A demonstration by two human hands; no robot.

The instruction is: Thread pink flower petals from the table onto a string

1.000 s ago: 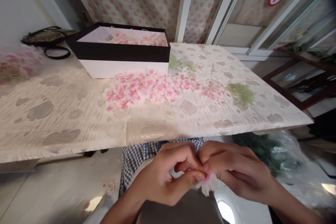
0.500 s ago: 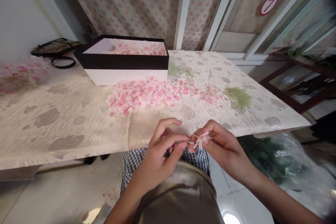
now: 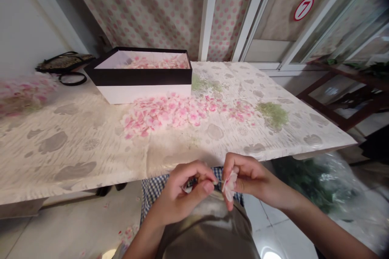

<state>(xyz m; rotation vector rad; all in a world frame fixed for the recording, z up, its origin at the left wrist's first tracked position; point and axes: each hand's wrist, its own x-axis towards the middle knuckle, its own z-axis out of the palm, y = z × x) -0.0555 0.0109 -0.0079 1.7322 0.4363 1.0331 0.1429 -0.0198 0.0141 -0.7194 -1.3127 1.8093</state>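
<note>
Over my lap, just off the table's near edge, both hands meet around a small artificial flower. My right hand (image 3: 247, 180) is closed on its pale pink petals (image 3: 230, 185), pinched between thumb and fingers. The fingertips of my left hand (image 3: 188, 192) pinch a thin pale stem (image 3: 219, 181) on the flower's left side. On the table in front of them lies a loose heap of pink and white petals (image 3: 170, 111). A green clump of thin stems (image 3: 272, 115) sits to its right.
Behind the heap stands a white box with a black rim (image 3: 142, 77), holding more pink petals. A bunch of pink flowers (image 3: 26, 91) and a dark bag (image 3: 65, 62) lie at the left. Clear plastic with green leaves (image 3: 316, 184) is below the table's right side.
Both hands have come lower, towards my lap. The flower has turned so that its petals now face left, and the left fingers have curled in closer. The view has shifted slightly.
</note>
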